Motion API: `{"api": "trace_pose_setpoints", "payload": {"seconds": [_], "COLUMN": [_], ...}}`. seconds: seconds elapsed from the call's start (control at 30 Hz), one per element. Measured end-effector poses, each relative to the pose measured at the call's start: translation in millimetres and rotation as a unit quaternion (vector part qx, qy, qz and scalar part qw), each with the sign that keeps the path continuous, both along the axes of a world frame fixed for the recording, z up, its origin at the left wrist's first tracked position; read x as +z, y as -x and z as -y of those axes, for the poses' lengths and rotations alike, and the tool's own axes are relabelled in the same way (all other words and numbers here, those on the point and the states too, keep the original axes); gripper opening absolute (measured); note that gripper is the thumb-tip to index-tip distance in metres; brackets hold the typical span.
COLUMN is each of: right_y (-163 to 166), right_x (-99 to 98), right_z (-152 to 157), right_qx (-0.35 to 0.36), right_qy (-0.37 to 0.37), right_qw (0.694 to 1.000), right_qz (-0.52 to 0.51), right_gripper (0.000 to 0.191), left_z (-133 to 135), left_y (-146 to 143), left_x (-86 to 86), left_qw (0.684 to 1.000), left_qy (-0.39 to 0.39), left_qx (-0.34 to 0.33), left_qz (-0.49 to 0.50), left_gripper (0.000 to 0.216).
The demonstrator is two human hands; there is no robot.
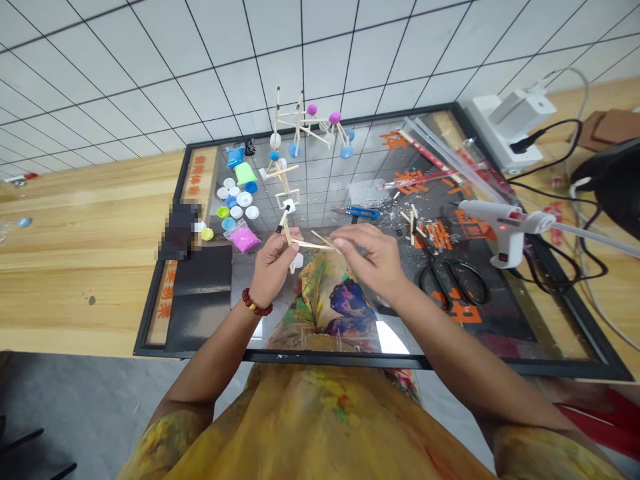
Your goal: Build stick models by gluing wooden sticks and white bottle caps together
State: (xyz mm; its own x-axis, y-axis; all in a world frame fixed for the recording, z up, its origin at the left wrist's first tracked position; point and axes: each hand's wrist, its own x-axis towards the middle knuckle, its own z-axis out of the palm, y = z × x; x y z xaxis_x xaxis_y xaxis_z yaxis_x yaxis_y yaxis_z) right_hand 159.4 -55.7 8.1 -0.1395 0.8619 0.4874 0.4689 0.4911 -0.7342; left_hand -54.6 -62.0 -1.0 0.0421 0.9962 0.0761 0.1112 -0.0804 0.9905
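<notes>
My left hand (270, 272) is closed on a small frame of wooden sticks (288, 233), with a black tip at its upper end and a white round piece below. My right hand (373, 259) pinches at the far end of the frame's long stick, fingers pressed together. A thin wooden stick (319, 236) slants out from those right fingertips, above the long stick. The exact contact at the fingertips is too small to make out. Just beyond my hands stands another stick model (284, 179) with a white base. Blue thread snips (364, 213) lie past my right hand.
Stick models with pink and blue balls (335, 118) stand near the tiled wall. Coloured caps (244, 199) and a pink clay packet (243, 238) lie left. On the right are a glue gun (493, 223), black scissors (467, 283), a power strip (493, 137) and trailing cables.
</notes>
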Motion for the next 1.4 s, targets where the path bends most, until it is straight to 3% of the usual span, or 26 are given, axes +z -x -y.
{"api": "trace_pose_setpoints", "payload": {"seconds": [0.1,0.27,0.37,0.43,0.53,0.73,1.0,1.17,1.4], "right_y": [-11,-22,-16,-13,-12,-21,-27,-32,-27], "right_x": [-6.1,-25.5,-32.9,-34.4,-31.4,-15.1,-2.6,2.1,4.2], "right_z": [-14,-27,-26,-25,-27,-31,-31,-32,-21], "right_qx": [0.02,0.128,0.119,0.112,0.116,0.118,0.167,0.176,0.146], "right_qy": [0.048,0.025,0.038,0.038,0.039,0.092,0.17,0.201,0.169], "right_qw": [0.999,0.989,0.989,0.99,0.992,0.987,0.966,0.957,0.967], "right_qz": [-0.013,0.075,0.084,0.071,0.028,-0.062,-0.097,-0.116,-0.124], "right_gripper": [0.022,0.031,0.041,0.03,0.019,0.027,0.025,0.027,0.021], "left_z": [1,1,1,1,2,5,7,9,9], "left_y": [1,1,0,-1,-1,-5,-4,0,-3], "left_x": [-0.4,-0.1,-0.1,-0.1,1.1,9.5,15.1,27.4,27.7], "left_qw": [1.0,0.999,0.999,0.999,0.999,1.0,0.998,0.984,0.965], "left_qy": [0.003,0.013,0.017,0.02,0.016,-0.006,-0.022,-0.092,-0.155], "left_qx": [-0.007,-0.01,-0.013,-0.015,-0.015,-0.018,-0.03,-0.057,-0.044], "left_qz": [0.014,0.027,0.029,0.033,0.031,-0.009,-0.052,-0.144,-0.208], "left_gripper": [0.016,0.015,0.014,0.014,0.014,0.024,0.022,0.018,0.017]}}
